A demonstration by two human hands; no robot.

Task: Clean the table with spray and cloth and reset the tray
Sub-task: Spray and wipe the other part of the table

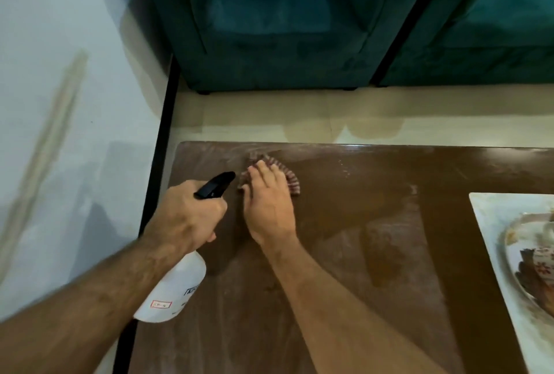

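Overhead, head view: left hand [187, 214] grips the neck of a white plastic spray bottle with black trigger head [175, 286], held above the near-left corner of the glossy brown wooden table [344, 253]; probably light and rigid, best held at the neck; right hand [269, 202] presses flat, fingers extended, on a soft striped reddish cloth [287, 177] near the far-left edge; limp, likely to bunch; white rectangular tray [485, 211] lies at the right, well apart; open tabletop between them allows rightward strokes.
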